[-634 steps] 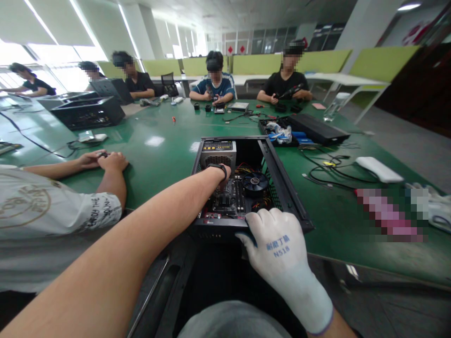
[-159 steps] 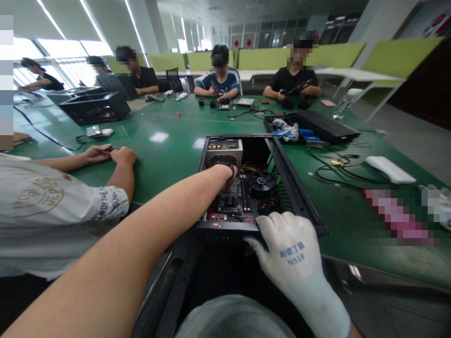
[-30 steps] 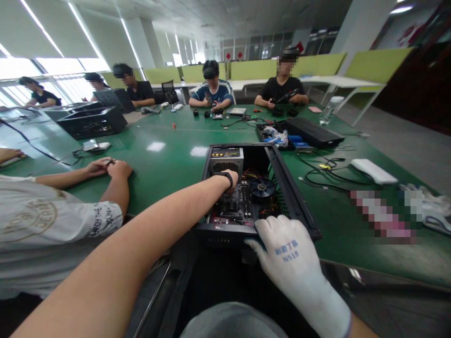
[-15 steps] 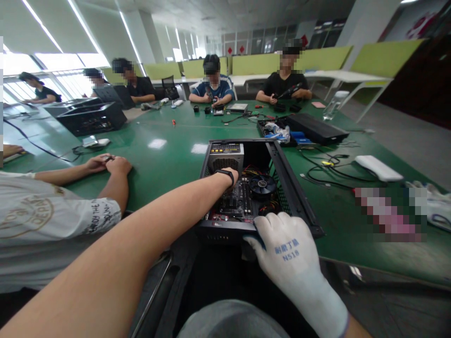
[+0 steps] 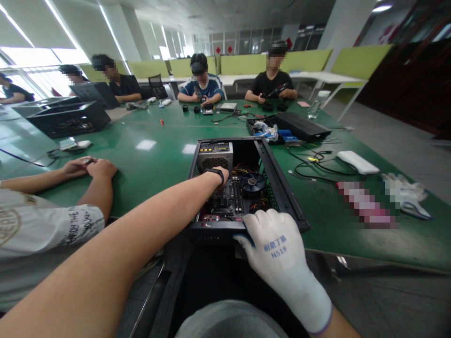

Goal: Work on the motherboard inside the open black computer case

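An open black computer case (image 5: pixel 282 197) lies on its side in front of me. My left hand (image 5: pixel 222 173), bare with a black band at the wrist, reaches down inside it beside the power supply (image 5: pixel 215 155); its fingers are hidden. Below it spreads the motherboard (image 5: pixel 223 199), and a round CPU fan (image 5: pixel 252 183) sits just to the right. My right hand (image 5: pixel 276 239), in a white glove, is closed over the near edge of the case, thumb on the outer side and fingers over the rim.
The green table (image 5: pixel 148 126) carries cables (image 5: pixel 310 162), a white box-like item (image 5: pixel 358 162), spare gloves (image 5: pixel 405 192) and a black tray (image 5: pixel 303 126) on the right. Close at left are a co-worker's hands (image 5: pixel 91 167). Another case (image 5: pixel 70 117) stands farther left; other people sit opposite.
My view has turned slightly to the right, so everything appears farther left. Both hands keep nearly the same places on and in the case.
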The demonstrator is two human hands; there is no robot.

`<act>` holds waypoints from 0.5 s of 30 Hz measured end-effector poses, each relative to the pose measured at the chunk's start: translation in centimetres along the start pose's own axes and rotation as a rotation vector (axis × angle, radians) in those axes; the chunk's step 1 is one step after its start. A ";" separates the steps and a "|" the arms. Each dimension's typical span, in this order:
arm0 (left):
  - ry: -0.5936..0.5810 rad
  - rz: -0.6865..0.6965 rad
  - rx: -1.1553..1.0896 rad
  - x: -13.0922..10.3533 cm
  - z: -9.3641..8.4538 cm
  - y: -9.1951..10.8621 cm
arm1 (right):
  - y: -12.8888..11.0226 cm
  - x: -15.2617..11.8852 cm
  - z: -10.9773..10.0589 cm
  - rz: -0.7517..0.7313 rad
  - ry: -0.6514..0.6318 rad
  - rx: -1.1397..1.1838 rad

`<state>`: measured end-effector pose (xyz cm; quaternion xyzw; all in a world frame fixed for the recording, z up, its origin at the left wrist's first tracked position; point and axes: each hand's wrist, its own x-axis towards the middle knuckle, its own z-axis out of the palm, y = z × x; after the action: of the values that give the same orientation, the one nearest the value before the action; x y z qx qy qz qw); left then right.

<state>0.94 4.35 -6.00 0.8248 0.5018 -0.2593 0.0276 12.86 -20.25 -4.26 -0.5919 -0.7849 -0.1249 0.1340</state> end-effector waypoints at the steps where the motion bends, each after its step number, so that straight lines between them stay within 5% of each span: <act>1: 0.002 0.001 0.002 -0.1 -0.1 0.0 | 0.0 0.0 -0.1 0.001 0.001 0.003; 15: -0.009 0.026 0.023 -1.2 -0.7 0.3 | 0.1 0.1 0.2 -0.006 0.024 -0.004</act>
<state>1.06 3.40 -4.90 0.8303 0.4880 -0.2683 0.0238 12.93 -20.08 -4.44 -0.5882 -0.7848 -0.1342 0.1417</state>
